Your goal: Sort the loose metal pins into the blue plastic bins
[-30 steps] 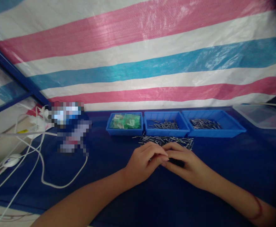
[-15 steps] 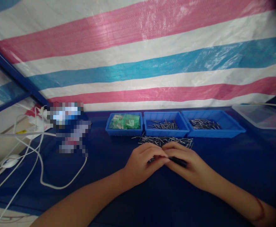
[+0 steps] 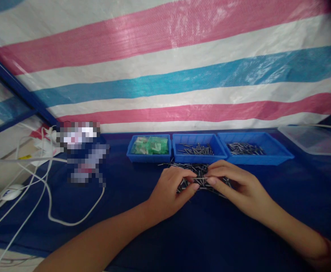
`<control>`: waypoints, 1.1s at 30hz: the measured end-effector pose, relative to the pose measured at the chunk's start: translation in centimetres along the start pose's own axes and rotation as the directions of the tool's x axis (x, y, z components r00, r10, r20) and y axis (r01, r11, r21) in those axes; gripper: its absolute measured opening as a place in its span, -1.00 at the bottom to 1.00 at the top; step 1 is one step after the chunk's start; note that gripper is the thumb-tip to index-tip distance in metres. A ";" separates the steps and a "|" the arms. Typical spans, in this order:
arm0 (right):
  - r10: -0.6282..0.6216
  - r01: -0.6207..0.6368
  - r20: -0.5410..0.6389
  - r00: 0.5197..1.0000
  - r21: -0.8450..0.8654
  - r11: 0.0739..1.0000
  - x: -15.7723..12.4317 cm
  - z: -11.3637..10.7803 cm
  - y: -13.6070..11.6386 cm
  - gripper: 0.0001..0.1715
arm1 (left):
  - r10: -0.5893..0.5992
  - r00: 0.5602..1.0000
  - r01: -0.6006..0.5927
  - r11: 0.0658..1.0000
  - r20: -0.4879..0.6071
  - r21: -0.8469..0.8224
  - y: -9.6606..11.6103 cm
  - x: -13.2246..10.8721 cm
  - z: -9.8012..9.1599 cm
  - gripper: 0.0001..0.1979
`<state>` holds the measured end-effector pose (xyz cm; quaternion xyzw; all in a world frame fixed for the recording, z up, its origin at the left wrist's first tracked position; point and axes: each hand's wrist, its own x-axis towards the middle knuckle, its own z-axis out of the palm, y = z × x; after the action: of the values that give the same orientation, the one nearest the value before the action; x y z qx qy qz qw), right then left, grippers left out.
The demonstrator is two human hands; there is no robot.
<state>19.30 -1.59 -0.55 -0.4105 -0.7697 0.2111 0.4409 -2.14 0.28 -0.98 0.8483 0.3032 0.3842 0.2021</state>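
My right hand (image 3: 236, 185) pinches a thin metal rod (image 3: 201, 178) between thumb and forefinger, holding it level. At the rod's other end is my left hand (image 3: 174, 189), its thumb and forefinger apart with a gap between them. Whether its forefinger touches the rod I cannot tell. Under and behind both hands spreads a loose pile of thin metal rods (image 3: 194, 168) on the dark blue table; the hands hide part of it. The exact kind of rod is too small to make out.
Behind the pile stand three blue trays: one with green packets (image 3: 154, 146), a middle one with rods (image 3: 198, 149) and a right one with rods (image 3: 245, 149). A clear plastic lid or tray (image 3: 313, 139) lies far right. White cables (image 3: 50, 200) run along the left.
My hands have moved apart, the right one shifting right and lifting slightly. The black thing under my right fingers no longer shows. A rod is now visible between my fingertips.
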 end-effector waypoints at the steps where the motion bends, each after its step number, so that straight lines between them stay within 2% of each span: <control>1: 0.000 0.000 -0.025 1.000 -0.032 0.999 0.2 -0.5 0.2 -0.91 | -0.021 1.000 0.020 0.999 0.020 0.031 0.0 0.0 0.0 -0.77; 3: 0.006 -0.023 -0.125 0.992 -0.135 0.991 0.5 -1.8 0.9 -0.88 | -0.032 0.997 0.026 0.996 0.074 0.089 0.0 0.0 0.0 -0.72; 5: 0.038 -0.121 -0.291 0.956 -0.273 0.954 0.8 -3.5 1.9 -0.83 | 0.000 0.989 -0.023 0.988 0.149 0.152 0.0 0.0 0.1 -0.75; 7: 0.118 -0.293 -0.409 0.905 -0.398 0.869 0.9 -5.4 3.1 -0.73 | 0.043 0.972 -0.094 0.972 0.231 0.214 -0.1 0.0 0.2 -0.78; 9: 0.140 -0.382 -0.438 0.888 -0.533 0.755 0.9 -7.0 4.4 -0.64 | 0.070 0.956 -0.148 0.953 0.286 0.263 -0.3 -0.2 0.3 -0.72; 12: 0.059 -0.302 -0.342 0.938 -0.721 0.624 0.8 -8.3 5.8 -0.59 | 0.082 0.944 -0.187 0.930 0.318 0.317 -0.5 -0.4 0.4 -0.62; 14: 0.029 -0.251 -0.298 0.954 -0.747 0.616 0.9 -8.2 5.8 -0.60 | 0.081 0.942 -0.197 0.919 0.326 0.341 -0.5 -0.4 0.4 -0.64; 18: -0.010 -0.140 -0.209 0.978 -0.687 0.713 1.1 -6.0 3.8 -0.68 | 0.074 0.942 -0.194 0.916 0.328 0.350 -0.5 -0.4 0.4 -0.78; 25: -0.180 0.134 -0.023 0.983 -0.576 0.806 0.6 -2.0 0.6 -0.80 | 0.049 0.957 -0.154 0.921 0.285 0.358 -0.6 -0.3 0.5 -0.82; 29: -0.171 0.218 0.140 0.975 -0.475 0.852 0.2 -0.9 0.1 -0.84 | 0.062 0.953 -0.180 0.904 0.297 0.389 -0.4 -0.3 0.4 -0.87; 33: -0.115 0.243 0.325 0.939 -0.389 0.888 0.0 -0.2 0.0 -0.87 | 0.063 0.949 -0.194 0.889 0.309 0.415 -0.5 -0.3 0.5 -0.85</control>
<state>19.48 -1.61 -0.45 -0.3869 -0.8887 0.0554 0.2398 -2.08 0.38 -1.68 0.9368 0.2922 0.1911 0.0208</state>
